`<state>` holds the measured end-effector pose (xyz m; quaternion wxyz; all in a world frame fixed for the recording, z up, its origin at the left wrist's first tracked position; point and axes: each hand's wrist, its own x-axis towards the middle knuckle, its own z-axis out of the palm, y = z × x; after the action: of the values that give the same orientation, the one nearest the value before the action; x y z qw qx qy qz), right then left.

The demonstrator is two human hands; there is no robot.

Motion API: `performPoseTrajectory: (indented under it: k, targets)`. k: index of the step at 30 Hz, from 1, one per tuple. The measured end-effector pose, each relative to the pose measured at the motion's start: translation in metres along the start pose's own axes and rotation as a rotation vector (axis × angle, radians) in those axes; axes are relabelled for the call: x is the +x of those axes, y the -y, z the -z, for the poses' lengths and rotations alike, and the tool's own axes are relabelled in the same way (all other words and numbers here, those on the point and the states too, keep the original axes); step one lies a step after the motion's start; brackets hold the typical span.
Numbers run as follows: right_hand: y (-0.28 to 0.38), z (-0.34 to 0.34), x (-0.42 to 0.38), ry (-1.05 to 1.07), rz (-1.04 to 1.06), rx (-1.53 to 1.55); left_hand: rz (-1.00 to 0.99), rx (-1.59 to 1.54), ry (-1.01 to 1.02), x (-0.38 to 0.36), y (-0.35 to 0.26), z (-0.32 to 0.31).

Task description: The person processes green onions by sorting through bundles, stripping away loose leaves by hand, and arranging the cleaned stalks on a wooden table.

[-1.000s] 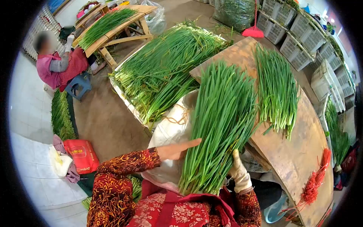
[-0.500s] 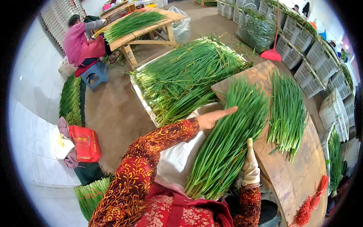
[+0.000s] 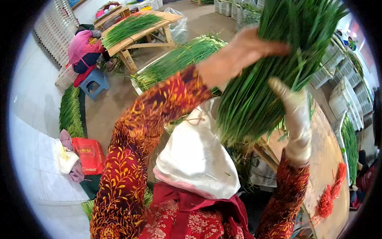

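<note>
A large bunch of garlic chives (image 3: 254,99) is lifted in front of me, its ends hanging toward the lower left. My left hand (image 3: 246,53), bare and blurred, grips its upper left side. On the lower right side, my right hand (image 3: 296,119), in a pale glove, supports the bunch with the thumb across its front. Some fingers of both hands are hidden by the leaves. Below lies a wooden board (image 3: 324,155) carrying a bundle of red ties (image 3: 330,191). White cloth (image 3: 195,155) covers my lap.
More chives (image 3: 183,59) lie heaped on a low platform behind my left arm. Farther back, a person (image 3: 85,49) sits on a blue stool (image 3: 94,83) by a wooden table (image 3: 171,18) with chives. White crates (image 3: 346,99) stand at right. A red bag (image 3: 88,155) rests at left.
Both hands have raised the bunch of chives up and to the right, off my lap, uncovering the white cloth. The seated person has bent forward.
</note>
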<state>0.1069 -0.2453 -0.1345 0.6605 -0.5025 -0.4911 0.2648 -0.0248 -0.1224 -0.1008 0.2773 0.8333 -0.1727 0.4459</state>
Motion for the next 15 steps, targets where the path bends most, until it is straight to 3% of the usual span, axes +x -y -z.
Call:
performPoseTrajectory:
  k: [2, 4, 6, 8, 9, 11, 15]
  targets:
    - [0.018, 0.008, 0.026, -0.01, 0.015, 0.057, 0.36, -0.352, -0.167, 0.037, -0.005, -0.005]
    - [0.026, 0.01, 0.043, 0.0, 0.13, 0.149, 0.244, -0.493, -0.162, 0.071, 0.032, 0.003]
    - [0.019, 0.01, 0.053, -0.005, 0.137, 0.243, 0.269, -0.403, -0.231, 0.069, 0.027, 0.002]
    - [-0.012, 0.026, 0.067, 0.013, 0.154, 0.082, 0.468, -0.422, -0.222, 0.053, 0.049, -0.004]
    - [-0.021, 0.03, 0.067, 0.018, 0.089, -0.067, 0.458, -0.431, -0.218, 0.041, 0.062, -0.008]
    - [-0.036, 0.028, 0.071, 0.042, 0.033, 0.064, 0.573, -0.44, -0.17, 0.021, 0.077, -0.014]
    - [-0.038, 0.023, 0.079, 0.083, 0.043, 0.09, 0.519, -0.411, -0.129, 0.02, 0.086, -0.015]
